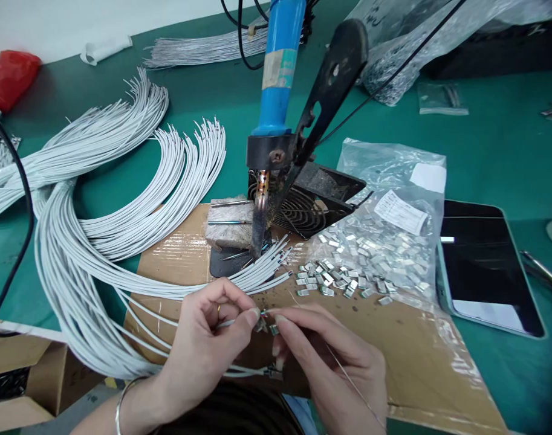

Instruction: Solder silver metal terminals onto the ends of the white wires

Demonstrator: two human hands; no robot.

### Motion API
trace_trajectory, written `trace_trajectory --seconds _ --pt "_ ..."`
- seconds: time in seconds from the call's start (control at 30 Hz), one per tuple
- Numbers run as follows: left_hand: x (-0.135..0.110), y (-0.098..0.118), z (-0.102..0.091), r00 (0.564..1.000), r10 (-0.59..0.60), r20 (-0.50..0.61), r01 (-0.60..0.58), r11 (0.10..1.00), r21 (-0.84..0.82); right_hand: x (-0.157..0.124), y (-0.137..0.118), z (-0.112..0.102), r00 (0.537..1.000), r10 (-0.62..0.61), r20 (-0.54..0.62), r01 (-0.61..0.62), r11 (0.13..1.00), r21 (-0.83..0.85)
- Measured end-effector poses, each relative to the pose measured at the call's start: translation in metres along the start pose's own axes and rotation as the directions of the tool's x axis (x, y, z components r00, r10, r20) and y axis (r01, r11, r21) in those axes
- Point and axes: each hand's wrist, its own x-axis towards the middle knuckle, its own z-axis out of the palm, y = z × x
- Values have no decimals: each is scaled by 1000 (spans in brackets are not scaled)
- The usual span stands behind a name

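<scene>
Thin white wire (233, 322) lies clamped between thumb and forefinger of the left hand (203, 344), gripped close to its bared tip, a firm, short hold that suits such fine work. Fingers of the right hand (325, 356) pinch a fine silver strand (348, 380) just beside that tip, above a cardboard sheet (393, 344). Metal clips (348, 272) lie heaped nearby; a blue-handled soldering iron (276, 66) stands beyond.

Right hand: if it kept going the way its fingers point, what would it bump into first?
The right hand points left, so it would probably meet the wire end first, right by the left thumb. Depth is hard to judge here, so it may already be touching.
</scene>
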Motion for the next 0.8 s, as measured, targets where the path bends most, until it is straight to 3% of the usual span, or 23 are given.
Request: trace_trajectory --seconds 0.2,0.33,0.53,0.7,0.8 --pt "-1 -1 0 999 22 -42 -23 1000 -20 -1 1 0 995 62 -84 -58 997 48" --pt "-2 6 2 999 47 -15 -47 998 -50 1 -1 6 991 4 -130 -5 1000 -7" --pt "-4 8 3 996 94 -12 -94 991 -92 0 -4 13 987 12 -158 -20 998 -54" --pt "-3 9 5 993 115 -25 -117 991 -66 0 -2 9 996 -26 -83 19 996 -90" --pt "-4 8 6 991 127 -39 -128 991 -44 0 -4 10 994 -1 -110 -9 997 -83"
